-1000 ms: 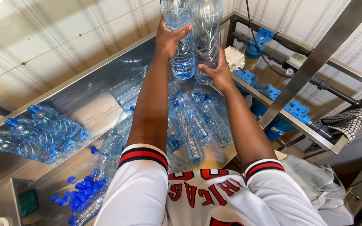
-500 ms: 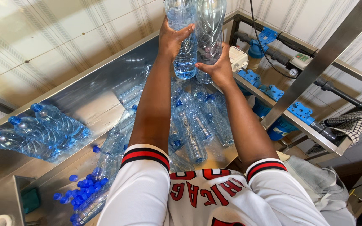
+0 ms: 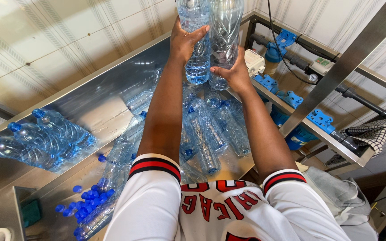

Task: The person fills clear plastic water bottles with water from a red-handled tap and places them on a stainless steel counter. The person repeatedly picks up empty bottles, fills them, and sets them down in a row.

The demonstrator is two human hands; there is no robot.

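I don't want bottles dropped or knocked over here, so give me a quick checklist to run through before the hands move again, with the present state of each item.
1. Left hand wrapped round the left bottle: ok.
2. Right hand supporting the right bottle near its lower end: ok.
3. The two raised bottles side by side and touching: ok.
4. Caps on the raised bottles: cannot tell, their tops are out of frame.
5. Space on the metal table below: not ok, loose bottles lie right under the arms.
6. Loose blue caps away from the hands: ok.
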